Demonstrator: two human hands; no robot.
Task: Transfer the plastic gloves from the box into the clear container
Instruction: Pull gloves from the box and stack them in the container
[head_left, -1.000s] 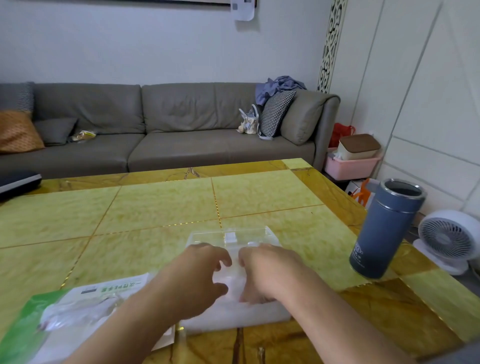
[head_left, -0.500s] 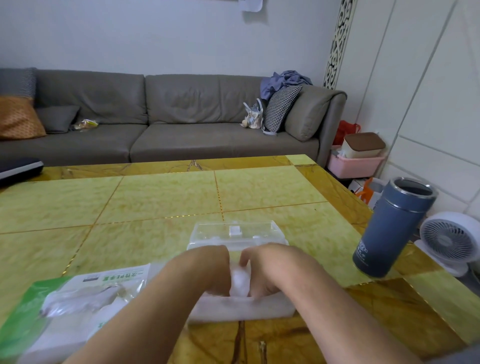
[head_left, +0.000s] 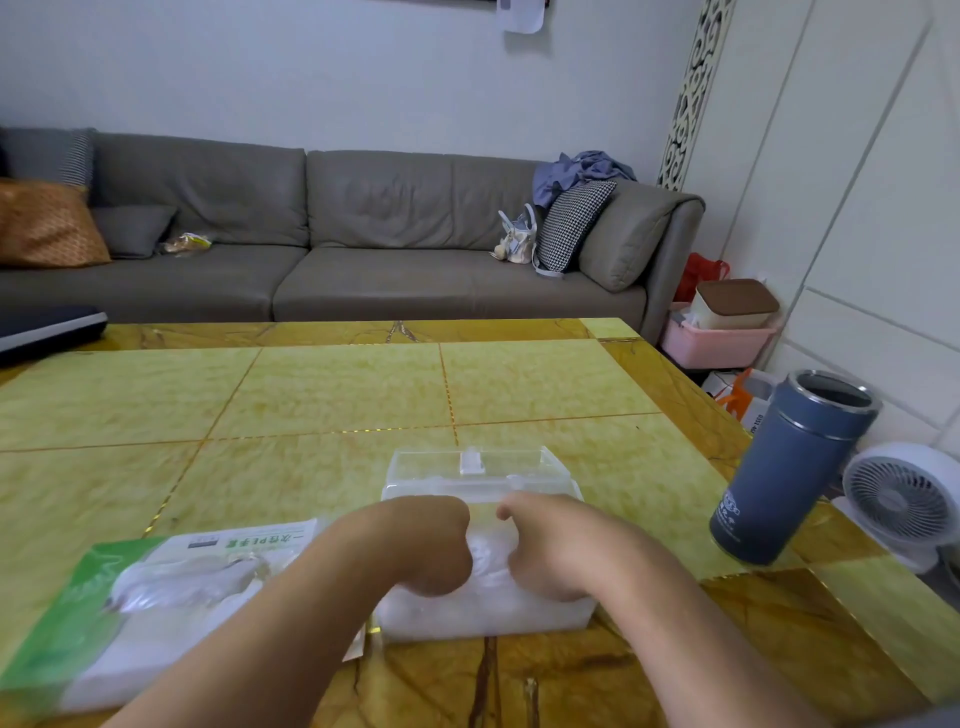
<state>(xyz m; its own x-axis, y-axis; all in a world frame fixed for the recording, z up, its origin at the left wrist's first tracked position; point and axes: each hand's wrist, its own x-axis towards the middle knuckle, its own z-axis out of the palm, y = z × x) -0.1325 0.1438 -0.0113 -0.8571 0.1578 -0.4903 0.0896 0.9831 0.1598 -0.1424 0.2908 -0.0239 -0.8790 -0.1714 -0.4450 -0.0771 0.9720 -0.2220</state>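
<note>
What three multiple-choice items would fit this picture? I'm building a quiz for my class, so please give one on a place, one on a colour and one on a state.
1. Where does the blue flask stand?
A. On the sofa
B. On the table, near its right edge
C. Inside the clear container

2. What colour marks the glove package?
A. Red
B. Black
C. Green and white

3. What are the hands doing?
A. Both are down in the clear container, on the plastic gloves
B. Both lie flat on the bare table
C. One lifts the flask

Answers:
1 B, the flask stands upright on the tabletop to the right of the container.
2 C, a green band runs along its white front.
3 A, the left hand and right hand reach into the open container, fingers curled down into the gloves.
</note>
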